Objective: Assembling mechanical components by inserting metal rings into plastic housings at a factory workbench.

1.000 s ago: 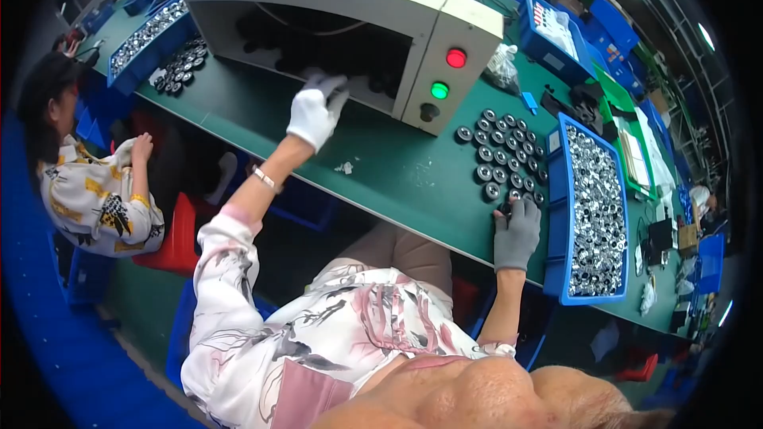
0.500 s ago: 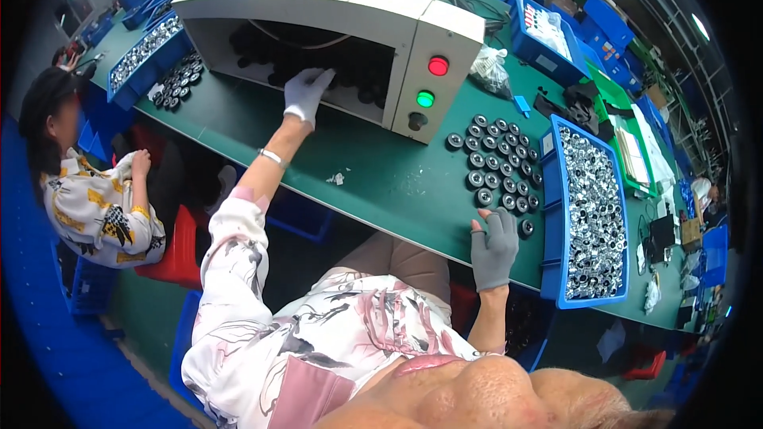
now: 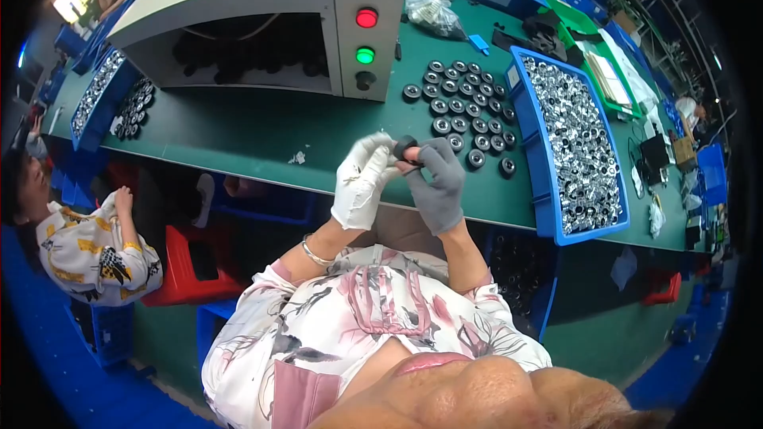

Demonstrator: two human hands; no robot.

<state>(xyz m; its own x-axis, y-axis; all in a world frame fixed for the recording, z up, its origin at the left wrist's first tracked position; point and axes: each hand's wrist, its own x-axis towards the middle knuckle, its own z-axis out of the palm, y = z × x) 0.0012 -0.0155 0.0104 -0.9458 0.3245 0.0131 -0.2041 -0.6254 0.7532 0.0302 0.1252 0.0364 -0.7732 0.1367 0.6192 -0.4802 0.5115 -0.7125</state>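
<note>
In front of my body, at the table's near edge, both hands are raised close together. My left hand [image 3: 362, 183], in a white glove, is closed with its fingertips against a small round black part [image 3: 404, 145]. My right hand [image 3: 437, 183], in a grey glove with bare fingertips, pinches the same part from the other side. The fingers cover much of it. Beyond my right hand, several black wheel-like parts with shiny metal centres [image 3: 458, 106] lie grouped on the green table [image 3: 262, 139].
A cream machine [image 3: 230, 20] with a dark opening holding black parts stands at the back left. To the right is a blue bin [image 3: 543, 183] of shiny metal pieces. A clear plastic bag [image 3: 433, 12] lies behind the grouped parts. A person [image 3: 95, 254] sits at the left.
My left hand has come back from the machine's opening to meet my right hand. The right has moved left off the table edge, and a black part is now between them.
</note>
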